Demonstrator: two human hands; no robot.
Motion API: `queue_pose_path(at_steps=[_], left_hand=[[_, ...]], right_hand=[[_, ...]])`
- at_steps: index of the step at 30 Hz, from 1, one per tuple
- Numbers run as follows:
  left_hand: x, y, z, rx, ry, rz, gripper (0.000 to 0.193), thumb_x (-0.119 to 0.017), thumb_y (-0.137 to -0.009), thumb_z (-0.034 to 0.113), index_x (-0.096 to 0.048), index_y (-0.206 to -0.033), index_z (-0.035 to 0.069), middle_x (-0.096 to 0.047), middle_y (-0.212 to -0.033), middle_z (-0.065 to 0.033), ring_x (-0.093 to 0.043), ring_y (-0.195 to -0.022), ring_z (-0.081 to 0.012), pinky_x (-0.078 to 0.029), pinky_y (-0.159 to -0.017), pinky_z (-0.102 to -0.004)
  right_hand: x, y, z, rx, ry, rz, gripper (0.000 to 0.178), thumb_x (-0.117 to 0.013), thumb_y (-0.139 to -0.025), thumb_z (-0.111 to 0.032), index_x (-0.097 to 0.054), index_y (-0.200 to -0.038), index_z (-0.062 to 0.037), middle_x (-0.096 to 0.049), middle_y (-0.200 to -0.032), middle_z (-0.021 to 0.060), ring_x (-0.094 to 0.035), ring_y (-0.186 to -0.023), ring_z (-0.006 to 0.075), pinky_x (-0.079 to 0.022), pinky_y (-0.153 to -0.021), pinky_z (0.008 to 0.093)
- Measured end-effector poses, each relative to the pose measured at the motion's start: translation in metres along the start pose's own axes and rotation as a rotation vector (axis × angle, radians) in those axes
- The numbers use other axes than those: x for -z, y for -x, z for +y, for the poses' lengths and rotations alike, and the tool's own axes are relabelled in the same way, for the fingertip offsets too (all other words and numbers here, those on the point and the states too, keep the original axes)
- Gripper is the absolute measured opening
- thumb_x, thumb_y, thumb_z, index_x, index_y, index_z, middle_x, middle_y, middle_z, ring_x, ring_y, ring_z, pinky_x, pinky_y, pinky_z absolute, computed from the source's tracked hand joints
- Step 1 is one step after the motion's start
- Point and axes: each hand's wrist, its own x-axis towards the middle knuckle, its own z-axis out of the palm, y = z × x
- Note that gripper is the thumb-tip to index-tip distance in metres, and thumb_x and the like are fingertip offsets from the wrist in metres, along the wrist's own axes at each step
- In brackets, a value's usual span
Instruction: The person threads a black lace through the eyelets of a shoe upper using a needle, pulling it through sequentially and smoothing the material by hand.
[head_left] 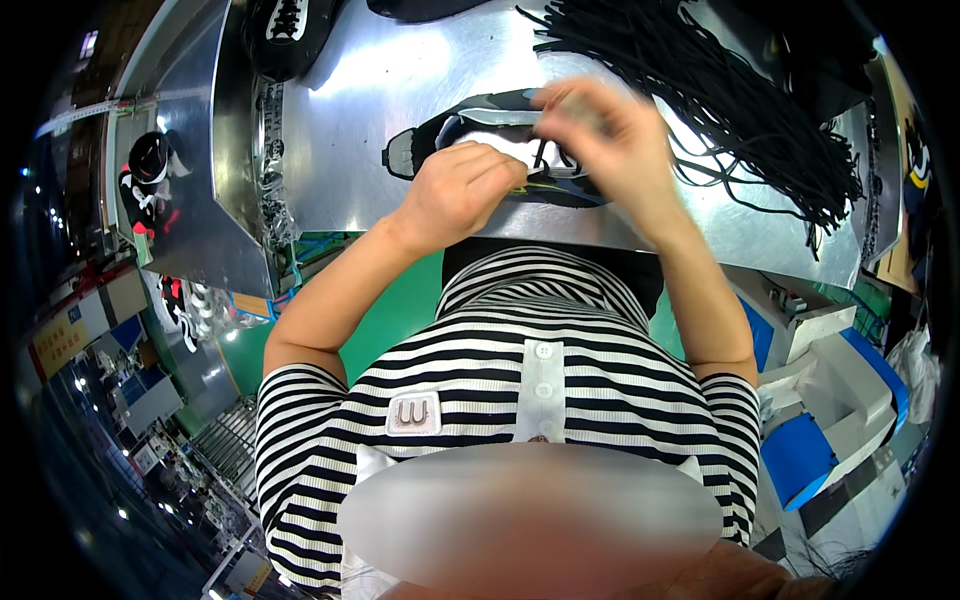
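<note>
A black, grey and white sneaker (pixel 490 103) lies on the metal worktable, its grey end toward the left. My left hand (pixel 462 195) is closed over the near side of its white middle part; what the curled fingers grip is hidden. Over the sneaker's right half hovers my right hand (pixel 612 130), smeared by motion. A black shoelace (pixel 540 155) rises from the white part toward the fingertips of that hand. Whether those fingers pinch it is too blurred to tell.
A large bundle of black laces (pixel 735 100) spreads over the right of the metal worktable (pixel 345 125). Another black shoe (pixel 288 35) with white lacing stands at the back left. Blue and white bins (pixel 800 455) are below right; more shoes (pixel 150 165) sit far left.
</note>
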Motion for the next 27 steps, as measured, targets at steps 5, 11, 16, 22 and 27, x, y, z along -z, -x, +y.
queue_pose_path(at_steps=[5,11,16,22,27], left_hand=[[0.011,-0.004,0.004,0.195,0.165,-0.078,0.042,-0.076,-0.079,0.004,-0.055,-0.115,0.001,-0.069,-0.088,-0.0116,-0.067,-0.073,-0.0293,-0.053,-0.066,-0.0355],[0.019,-0.015,0.011,0.843,0.413,-0.078,0.065,-0.073,-0.088,0.027,-0.038,-0.138,0.002,-0.068,-0.087,-0.0169,-0.066,-0.075,-0.0301,-0.052,-0.066,-0.0376],[0.006,-0.01,0.009,0.617,0.103,0.059,0.035,-0.069,-0.091,0.017,-0.057,-0.121,0.003,-0.067,-0.101,-0.0142,-0.065,-0.082,-0.0271,-0.051,-0.073,-0.033],[-0.003,-0.015,0.013,0.626,0.114,0.159,0.032,-0.075,-0.085,0.014,-0.063,-0.113,0.004,-0.07,-0.099,-0.0098,-0.064,-0.079,-0.0225,-0.05,-0.068,-0.0312],[0.0,-0.016,0.017,0.658,0.125,0.182,0.035,-0.076,-0.083,0.012,-0.063,-0.114,0.004,-0.07,-0.105,-0.009,-0.066,-0.09,-0.024,-0.05,-0.08,-0.032]], right_hand=[[0.008,-0.018,0.003,0.004,-0.173,0.016,0.017,-0.073,-0.084,-0.006,-0.07,-0.101,-0.0021,-0.071,-0.094,0.0035,-0.065,-0.081,0.0092,-0.053,-0.079,0.0242],[-0.014,0.0,0.036,-0.288,-0.21,-0.108,0.012,-0.074,-0.085,-0.01,-0.068,-0.092,-0.0022,-0.068,-0.087,0.0011,-0.06,-0.077,0.0077,-0.047,-0.069,0.0231],[-0.014,-0.01,0.02,-0.346,-0.033,-0.253,0.012,-0.071,-0.088,-0.01,-0.068,-0.097,-0.0021,-0.067,-0.088,-0.0002,-0.058,-0.076,0.0057,-0.047,-0.072,0.0208],[-0.012,-0.002,0.014,-0.297,-0.123,-0.166,0.021,-0.071,-0.089,-0.014,-0.067,-0.105,-0.0007,-0.069,-0.092,0.004,-0.063,-0.082,0.0102,-0.05,-0.075,0.0248],[-0.002,0.024,0.0,-0.121,0.21,-0.117,0.016,-0.062,-0.095,-0.011,-0.059,-0.107,-0.0015,-0.069,-0.088,0.0117,-0.069,-0.076,0.02,-0.052,-0.067,0.0304]])
